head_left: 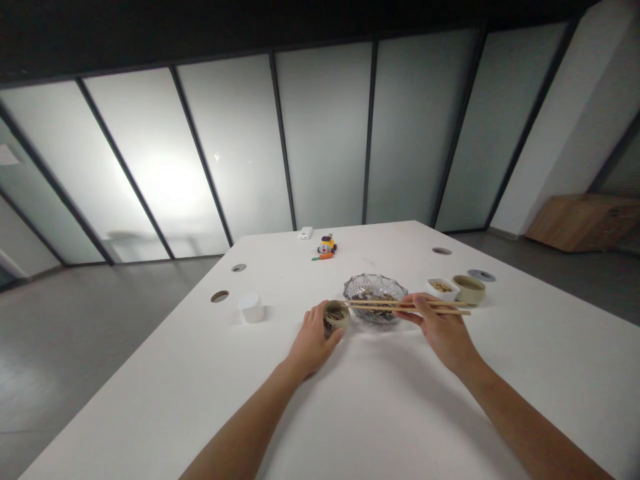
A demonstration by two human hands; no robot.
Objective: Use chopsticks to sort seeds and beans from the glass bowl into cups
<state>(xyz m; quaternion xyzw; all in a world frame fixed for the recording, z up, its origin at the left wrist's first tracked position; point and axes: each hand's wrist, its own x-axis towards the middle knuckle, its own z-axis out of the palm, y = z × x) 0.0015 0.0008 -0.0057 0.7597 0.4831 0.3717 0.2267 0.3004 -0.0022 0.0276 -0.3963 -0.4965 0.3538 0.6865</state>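
My left hand (313,341) is wrapped round a small beige cup (342,325) standing on the white table. Dark, seed-like pieces lie inside the cup. In my right hand (440,330) is a pair of wooden chopsticks (373,305), held level and pointing left. Their tips reach the cup's rim; whether they pinch anything is too small to tell. Behind and below the chopsticks stands a clear fluted glass bowl (376,283) with more of the dark pieces in it. My right fingers are close to the bowl's right edge.
Right of the bowl are a white dish (444,295) of pale pieces and an olive-green cup (470,291). A white lidded container (251,308) stands at left. Farther back are a yellow toy vehicle (328,245), an orange carrot-shaped item (325,256) and a white box (305,233).
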